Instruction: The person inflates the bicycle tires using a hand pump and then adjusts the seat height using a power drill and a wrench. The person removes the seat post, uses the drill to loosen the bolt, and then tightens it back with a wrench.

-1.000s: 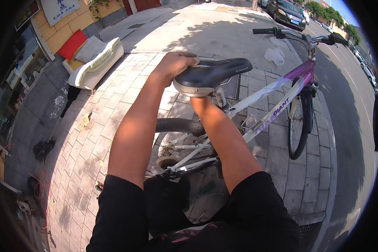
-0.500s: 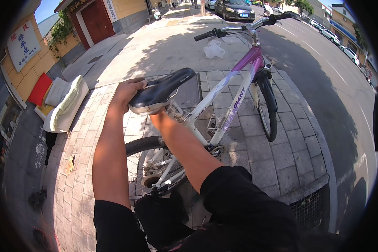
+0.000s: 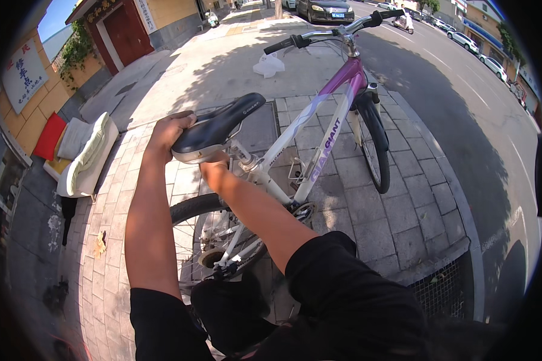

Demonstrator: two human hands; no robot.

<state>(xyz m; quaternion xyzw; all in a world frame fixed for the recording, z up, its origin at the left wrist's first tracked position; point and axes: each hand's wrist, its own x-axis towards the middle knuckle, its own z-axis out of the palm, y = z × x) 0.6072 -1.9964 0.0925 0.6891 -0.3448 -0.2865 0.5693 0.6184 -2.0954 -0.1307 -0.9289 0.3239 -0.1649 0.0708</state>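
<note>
A black bicycle saddle (image 3: 220,126) tops the seat post of a white and purple bicycle (image 3: 283,141), which stands upright in front of me. My left hand (image 3: 172,132) is closed around the saddle's rear left edge. Under the back of the saddle, by the seat post (image 3: 242,151), is my right hand (image 3: 214,165); its fingers are hidden there. Below my arms I see the rear wheel (image 3: 193,207) with its sprocket, partly covered by my right forearm. The handlebar (image 3: 343,31) is at the far end, above the front wheel (image 3: 376,150).
On the left, a pale sofa (image 3: 90,162) with cushions stands near the shopfronts. A white plastic bag (image 3: 269,65) lies on the pavement beyond the bicycle. To the right are a kerb (image 3: 470,240), a metal grate (image 3: 442,295) and the road, with a dark car (image 3: 325,11) parked ahead.
The bicycle and both hands appear slightly farther left and higher in the view, as does the background. Both hands keep their places at the saddle. A scooter has come nearer on the road.
</note>
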